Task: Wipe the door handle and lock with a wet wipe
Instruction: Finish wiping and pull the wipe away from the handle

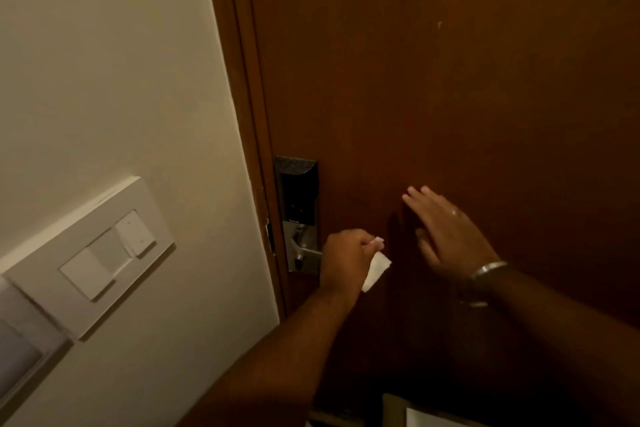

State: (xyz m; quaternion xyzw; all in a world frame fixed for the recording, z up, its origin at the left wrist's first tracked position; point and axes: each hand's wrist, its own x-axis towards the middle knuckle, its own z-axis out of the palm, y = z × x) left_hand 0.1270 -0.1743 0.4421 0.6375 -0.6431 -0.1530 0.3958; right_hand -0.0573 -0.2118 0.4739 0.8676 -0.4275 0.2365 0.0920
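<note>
A dark electronic lock with a silver lower plate is mounted on the left edge of a brown wooden door. Its silver lever handle points right and disappears under my left hand. That hand is closed around the handle's end with a white wet wipe in it, and a corner of the wipe hangs down. My right hand is open, fingers spread, flat on or close to the door to the right of the lock. A metal bangle is on that wrist.
A cream wall fills the left, with a white switch panel at lower left. The brown door frame runs between wall and door. A pale object shows at the bottom edge.
</note>
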